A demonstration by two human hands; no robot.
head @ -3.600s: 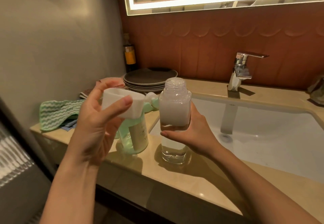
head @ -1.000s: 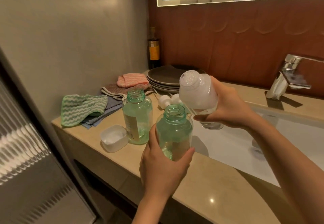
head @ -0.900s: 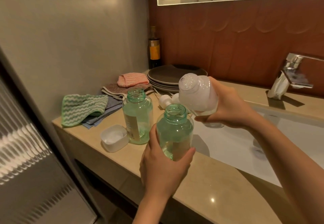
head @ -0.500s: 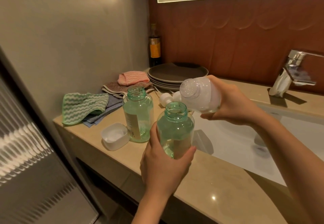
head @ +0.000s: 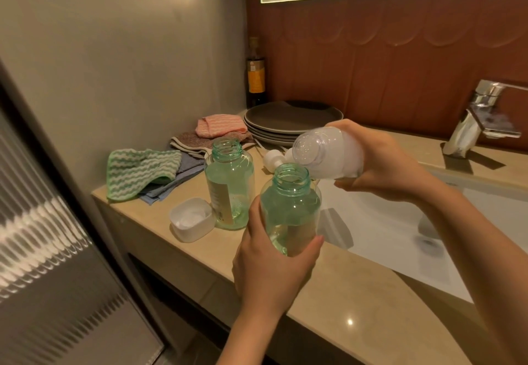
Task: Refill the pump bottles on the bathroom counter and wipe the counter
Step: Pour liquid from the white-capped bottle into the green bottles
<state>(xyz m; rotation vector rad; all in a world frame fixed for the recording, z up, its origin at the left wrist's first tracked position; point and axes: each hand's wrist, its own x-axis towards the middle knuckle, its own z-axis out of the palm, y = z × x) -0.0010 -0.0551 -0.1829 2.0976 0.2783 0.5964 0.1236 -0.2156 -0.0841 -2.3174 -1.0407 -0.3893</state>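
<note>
Your left hand (head: 274, 274) is curled round the lower half of a translucent green plastic bottle (head: 290, 207). You hold it upright and uncapped over the front of the beige stone worktop (head: 357, 307). Your right hand (head: 380, 161) grips a frosted clear bottle of white liquid (head: 328, 153), tipped almost level, with its open mouth just above the green neck at one o'clock.

A second green bottle (head: 230, 187) stands uncapped at ten o'clock. Its beige label is too small to read. A white square cap (head: 191, 219) lies just beside it at eight o'clock. The dark glass bottle (head: 256, 76) in the far corner has a yellow label, also unreadable.
</note>
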